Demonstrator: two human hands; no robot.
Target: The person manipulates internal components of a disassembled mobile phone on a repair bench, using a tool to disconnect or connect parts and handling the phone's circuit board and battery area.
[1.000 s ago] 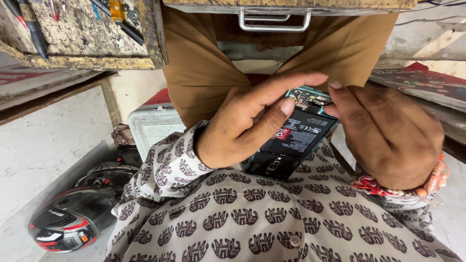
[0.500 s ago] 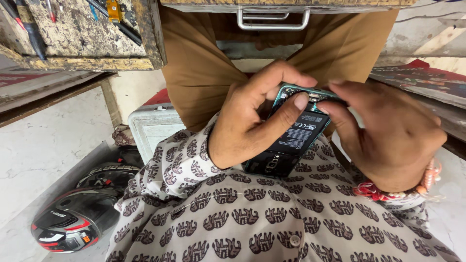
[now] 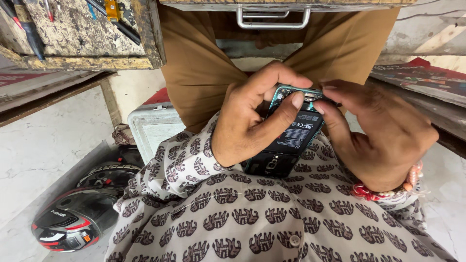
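An opened mobile phone (image 3: 290,140) with its back cover off shows a black battery and a teal frame; it rests against my patterned shirt above my lap. My left hand (image 3: 247,121) grips the phone's left side, thumb pressed across the upper part of the battery. My right hand (image 3: 383,131) holds the phone's right edge, its thumb and forefinger pinching at the top end near the circuit board. A red thread and a bead bracelet circle my right wrist.
A worn wooden workbench (image 3: 82,43) with tools lies at the upper left. A drawer with a metal handle (image 3: 273,19) is straight ahead. A grey box (image 3: 153,128) stands by my left knee, and a helmet (image 3: 73,223) lies on the pale floor.
Both hands have tightened on the phone and lifted it slightly. My left thumb has slid up onto the battery's top, and my right fingers have closed in on the top edge.
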